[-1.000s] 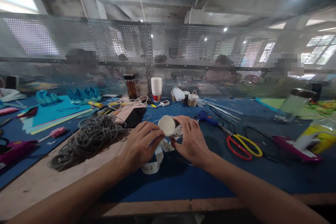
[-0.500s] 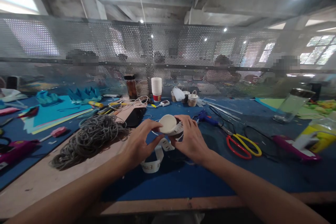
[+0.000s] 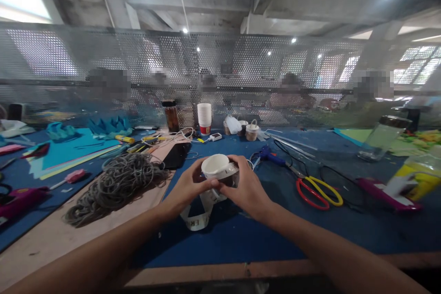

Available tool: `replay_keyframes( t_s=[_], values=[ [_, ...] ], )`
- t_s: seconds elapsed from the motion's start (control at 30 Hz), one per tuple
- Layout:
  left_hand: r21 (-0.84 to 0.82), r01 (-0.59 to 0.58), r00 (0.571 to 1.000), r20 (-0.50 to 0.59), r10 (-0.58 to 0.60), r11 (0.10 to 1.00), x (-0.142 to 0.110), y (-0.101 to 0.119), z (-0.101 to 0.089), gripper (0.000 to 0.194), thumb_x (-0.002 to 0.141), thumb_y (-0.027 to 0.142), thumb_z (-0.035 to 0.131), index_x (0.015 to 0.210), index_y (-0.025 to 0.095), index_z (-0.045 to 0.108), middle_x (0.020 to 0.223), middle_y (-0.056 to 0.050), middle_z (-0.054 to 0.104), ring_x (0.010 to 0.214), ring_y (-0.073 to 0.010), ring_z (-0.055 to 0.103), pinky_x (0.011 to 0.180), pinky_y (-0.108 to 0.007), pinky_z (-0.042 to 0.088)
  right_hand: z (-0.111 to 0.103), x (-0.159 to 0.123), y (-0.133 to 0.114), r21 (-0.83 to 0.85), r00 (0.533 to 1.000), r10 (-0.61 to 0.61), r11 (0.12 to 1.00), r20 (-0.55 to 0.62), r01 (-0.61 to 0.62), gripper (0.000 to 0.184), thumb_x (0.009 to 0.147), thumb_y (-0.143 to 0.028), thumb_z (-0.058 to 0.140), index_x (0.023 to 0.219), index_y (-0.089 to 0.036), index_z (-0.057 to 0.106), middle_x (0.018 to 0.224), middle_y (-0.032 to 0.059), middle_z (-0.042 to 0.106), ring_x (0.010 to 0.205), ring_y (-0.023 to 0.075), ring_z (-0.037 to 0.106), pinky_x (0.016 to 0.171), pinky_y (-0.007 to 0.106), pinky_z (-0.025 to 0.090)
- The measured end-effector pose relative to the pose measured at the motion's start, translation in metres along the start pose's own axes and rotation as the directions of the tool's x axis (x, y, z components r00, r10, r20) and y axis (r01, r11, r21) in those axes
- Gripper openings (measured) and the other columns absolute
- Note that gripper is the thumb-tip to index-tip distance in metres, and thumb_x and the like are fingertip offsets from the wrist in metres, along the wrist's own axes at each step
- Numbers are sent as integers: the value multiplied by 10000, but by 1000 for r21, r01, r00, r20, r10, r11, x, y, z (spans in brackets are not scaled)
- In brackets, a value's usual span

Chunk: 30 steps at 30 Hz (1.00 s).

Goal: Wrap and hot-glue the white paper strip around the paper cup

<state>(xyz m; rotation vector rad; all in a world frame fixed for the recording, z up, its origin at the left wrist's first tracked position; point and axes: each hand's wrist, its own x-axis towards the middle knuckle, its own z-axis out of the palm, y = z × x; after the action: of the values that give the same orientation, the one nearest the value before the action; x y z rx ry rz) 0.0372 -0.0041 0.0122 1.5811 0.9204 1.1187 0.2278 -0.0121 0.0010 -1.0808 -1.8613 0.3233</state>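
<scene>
Between my two hands is a small white paper cup, its open mouth tilted up toward me. My left hand is closed round the cup's left side, thumb across the front. My right hand grips the right side, where a white printed ribbon lies against the cup wall. The rest of that ribbon loops down below my hands onto the blue table surface. Both thumbs come close together at the front of the cup, partly hiding its lower wall.
Grey yarn and a black phone lie left. Scissors and a blue glue gun lie right. Behind stand stacked paper cups, a dark-capped bottle and small covered cups. A glass jar leans at far right.
The cup has tipped so that its mouth now shows, and it sits slightly lower and further left. My left thumb has moved across its front, and the hands are closer together.
</scene>
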Motion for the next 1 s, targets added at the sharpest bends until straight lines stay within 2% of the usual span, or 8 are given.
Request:
replay_keyframes(
  t_s=[0.1,0.17,0.27,0.33,0.4,0.5,0.73,1.0],
  values=[
    [-54,32,999,35,-31,998,0,-3,1,605,720,393,804,1251,196,589,1258,-92,677,1204,-326,589,1017,-424,454,0,0,0,1,1000,-4,1000,29,4,620,770,-364,758,1289,-224,450,1241,109,580,1135,296,585,960,481,498],
    [-63,34,999,15,-33,997,0,-2,1,600,719,389,804,1246,195,593,1247,-91,682,1188,-320,594,998,-407,461,-2,0,0,-21,999,-38,999,34,39,648,768,-384,764,1311,-227,447,1279,114,565,1174,303,564,991,495,478],
    [-39,58,997,-54,-60,998,-2,2,1,569,720,411,792,1206,182,603,1186,-93,697,1118,-313,618,931,-388,486,-9,1,-4,-88,987,-156,985,-43,152,648,809,-415,743,1352,-234,440,1343,121,524,1256,305,498,1058,502,421],
    [-14,65,994,-89,-66,998,-2,5,1,548,729,419,779,1190,182,600,1153,-85,699,1091,-303,621,905,-377,489,-15,0,-7,-142,961,-260,959,-99,245,479,892,-359,672,1321,-252,487,1305,104,544,1238,276,503,1053,477,413],
    [3,68,994,-91,-67,998,-3,8,1,539,734,414,773,1188,185,592,1145,-78,697,1083,-295,619,901,-373,487,-21,-1,-10,-192,928,-358,922,-100,335,270,951,-290,598,1219,-281,568,1197,74,595,1147,246,549,995,452,431],
    [14,67,995,-77,-66,998,-4,9,2,532,726,397,777,1176,190,586,1146,-70,696,1089,-290,617,921,-373,483,-24,-2,-13,-233,897,-439,878,-41,419,172,972,-255,571,1132,-287,626,1076,52,633,1044,225,577,926,431,432],
    [81,64,995,-78,-58,995,-3,9,4,550,674,363,809,1137,182,573,1095,-62,695,1069,-283,624,914,-367,507,-23,-1,-13,-245,910,-415,881,6,404,167,987,-285,556,1119,-252,653,1011,57,638,987,215,565,882,407,402],
    [31,89,996,-28,-88,996,-4,5,4,610,671,381,814,1177,188,531,1067,-55,674,930,-240,655,734,-334,570,-23,3,-13,-181,927,-373,909,42,375,89,958,-286,617,1019,-239,662,960,35,609,967,205,548,866,377,370]
  ],
)
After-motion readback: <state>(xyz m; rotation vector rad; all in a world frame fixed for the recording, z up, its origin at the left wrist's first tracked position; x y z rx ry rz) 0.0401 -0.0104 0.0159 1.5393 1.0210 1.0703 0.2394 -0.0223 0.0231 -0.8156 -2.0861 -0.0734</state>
